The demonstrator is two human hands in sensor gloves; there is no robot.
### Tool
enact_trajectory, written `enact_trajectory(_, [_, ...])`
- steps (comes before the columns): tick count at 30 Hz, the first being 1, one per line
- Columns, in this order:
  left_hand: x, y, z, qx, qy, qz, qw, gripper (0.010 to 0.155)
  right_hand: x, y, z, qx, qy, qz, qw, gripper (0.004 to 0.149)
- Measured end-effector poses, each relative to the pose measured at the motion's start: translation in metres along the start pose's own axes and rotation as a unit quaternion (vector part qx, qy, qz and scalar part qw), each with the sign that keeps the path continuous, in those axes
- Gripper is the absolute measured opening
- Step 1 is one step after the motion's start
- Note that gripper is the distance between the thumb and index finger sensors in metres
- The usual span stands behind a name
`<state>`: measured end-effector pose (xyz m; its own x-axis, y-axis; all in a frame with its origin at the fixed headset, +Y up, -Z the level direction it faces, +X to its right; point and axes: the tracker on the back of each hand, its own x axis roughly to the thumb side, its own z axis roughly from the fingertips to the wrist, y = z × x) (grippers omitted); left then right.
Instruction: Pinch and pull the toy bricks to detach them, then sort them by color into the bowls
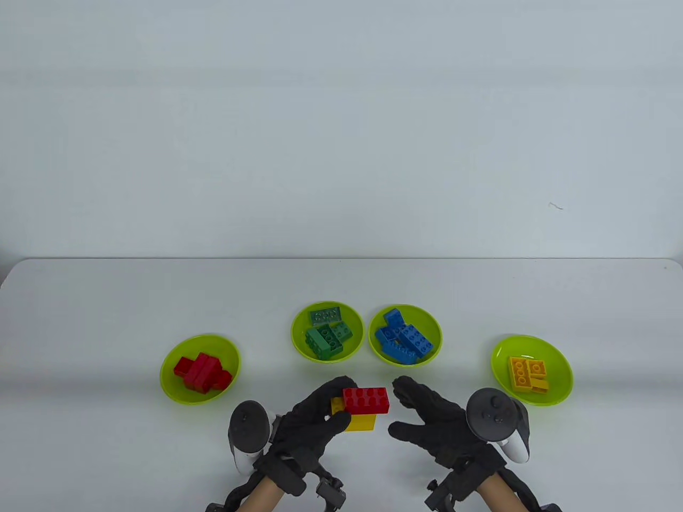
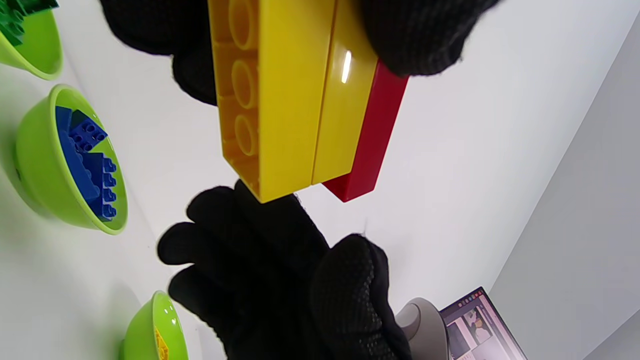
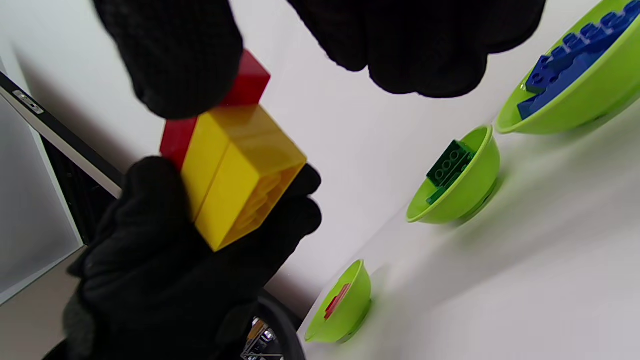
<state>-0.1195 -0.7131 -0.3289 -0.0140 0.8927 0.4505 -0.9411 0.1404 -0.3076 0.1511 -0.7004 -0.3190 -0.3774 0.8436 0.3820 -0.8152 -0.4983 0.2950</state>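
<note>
The left hand (image 1: 315, 421) has its fingers and thumb curled around a small stack of bricks held just above the table (image 1: 106, 426), a red brick (image 1: 366, 400) sitting on top of two yellow bricks (image 1: 358, 421). Just beside it, the right hand (image 1: 432, 426) hangs spread, fingers relaxed and holding nothing. Beyond them sit four green bowls with red (image 1: 200, 369), green (image 1: 327, 332), blue (image 1: 405, 335) and yellow (image 1: 531, 370) bricks.
</note>
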Motion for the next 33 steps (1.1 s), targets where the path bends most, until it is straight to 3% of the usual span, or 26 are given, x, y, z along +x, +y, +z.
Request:
enact_trajectory(5, [0.003,-0.011,0.000,-0.021,-0.004,0.013,1.000,0.065,0.004,0.017,0.001,-0.016,-0.024,-0.054,0.998,0.080])
enact_trajectory(9, [0.006,-0.016,0.001,-0.022,-0.009,0.010,1.000,0.065,0.008,0.022,0.005,-0.062,-0.036,-0.061,0.996,0.073])
enact_trajectory(16, [0.015,-0.020,-0.001,-0.064,-0.038,-0.075,0.994,0.066,0.008,0.018,0.016,-0.108,-0.047,-0.076,0.990,0.062])
enact_trajectory(20, [0.023,-0.020,-0.003,-0.092,-0.053,-0.127,0.986,0.068,0.009,0.015,0.020,-0.116,-0.054,-0.071,0.989,0.061])
enact_trajectory(26, [0.036,-0.021,-0.006,-0.076,-0.075,-0.142,0.984,0.074,0.008,0.018,0.022,-0.118,-0.051,-0.044,0.991,0.061])
enact_trajectory(33, [0.049,-0.028,-0.007,-0.084,-0.100,-0.256,0.958,0.062,0.006,0.021,0.023,-0.109,-0.052,-0.027,0.992,0.061])
